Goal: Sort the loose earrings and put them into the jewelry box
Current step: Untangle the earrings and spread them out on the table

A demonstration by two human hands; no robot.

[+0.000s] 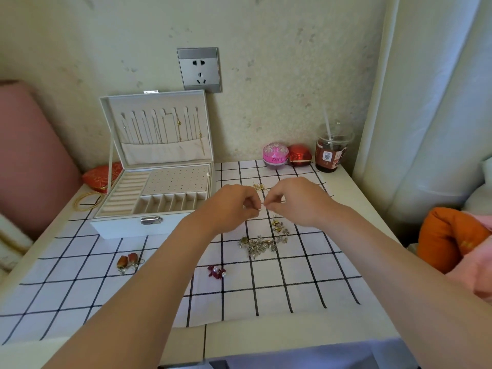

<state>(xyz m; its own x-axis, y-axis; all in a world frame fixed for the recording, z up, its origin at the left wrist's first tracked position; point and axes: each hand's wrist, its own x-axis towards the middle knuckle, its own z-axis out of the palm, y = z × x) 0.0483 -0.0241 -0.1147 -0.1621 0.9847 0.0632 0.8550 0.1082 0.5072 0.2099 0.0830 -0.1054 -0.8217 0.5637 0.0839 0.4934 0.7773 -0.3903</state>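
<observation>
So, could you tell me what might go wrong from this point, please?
1. The left hand and right hand pinch something tiny between their fingertips above the black-and-white checked cloth; if it slips, it could drop into the tangled pile of small metal earrings and be hard to find.
2. The forearms pass over the small dark red earrings; a sweep might knock them about.
3. The open white jewelry box lies across the left; reaching may brush its lid.

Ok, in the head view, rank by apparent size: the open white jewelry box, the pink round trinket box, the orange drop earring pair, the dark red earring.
1. Open white jewelry box
2. Pink round trinket box
3. Orange drop earring pair
4. Dark red earring
The trinket box sits farther back, so its lead is probably understated.
</observation>
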